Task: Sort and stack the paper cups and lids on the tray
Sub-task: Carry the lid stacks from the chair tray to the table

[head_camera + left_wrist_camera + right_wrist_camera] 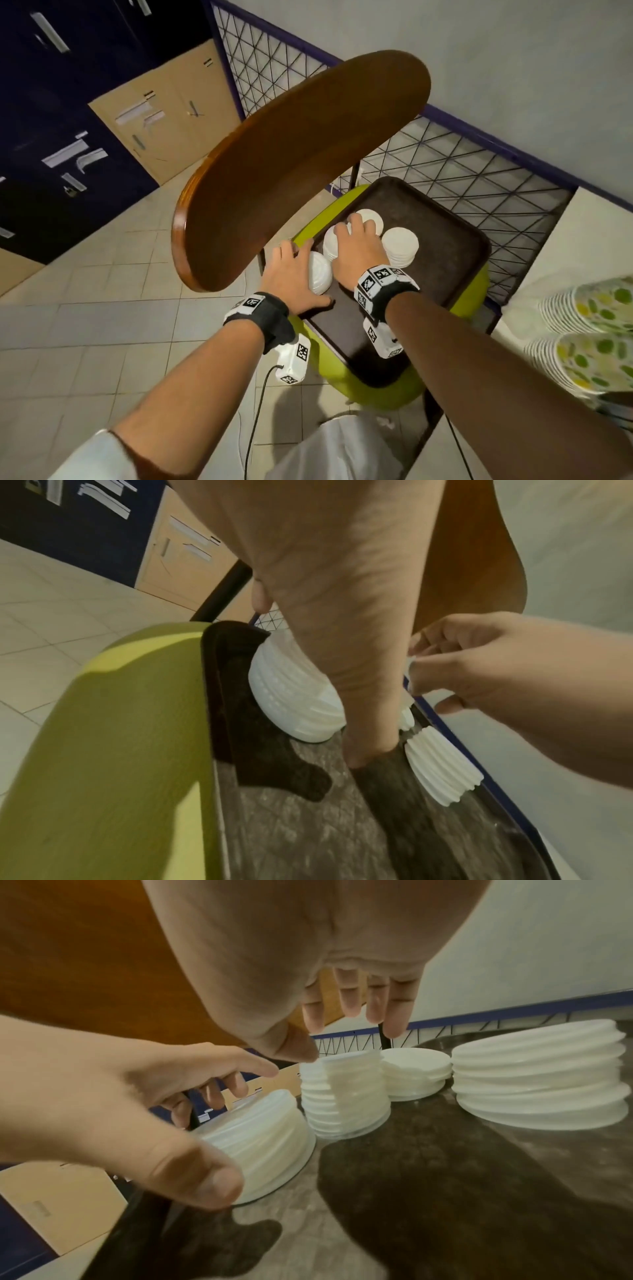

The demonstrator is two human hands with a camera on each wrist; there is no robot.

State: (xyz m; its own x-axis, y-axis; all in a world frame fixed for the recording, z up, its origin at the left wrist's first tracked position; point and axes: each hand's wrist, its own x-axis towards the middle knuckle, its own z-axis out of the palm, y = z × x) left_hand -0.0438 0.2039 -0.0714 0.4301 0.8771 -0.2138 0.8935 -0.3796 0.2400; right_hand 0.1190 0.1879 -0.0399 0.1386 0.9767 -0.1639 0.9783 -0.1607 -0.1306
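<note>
A brown tray (445, 260) lies on a green seat and carries several stacks of white lids. My left hand (298, 267) grips a tilted lid stack (260, 1137) at the tray's left edge, thumb in front and fingers curled behind it. My right hand (352, 236) sits on top of the upright middle lid stack (346, 1093), with thumb and fingers down around its top. A low lid stack (370, 217) stands behind it. Another lid stack (400, 246) stands to its right. Nested paper cups (589, 359) with green dots lie at the far right, off the tray.
A round wooden tabletop (301, 164) overhangs the tray's left and far side, close above my hands. A wire mesh fence (462, 171) runs behind the tray. The green seat (387, 394) bears the tray, and a tiled floor (102, 325) spreads to the left.
</note>
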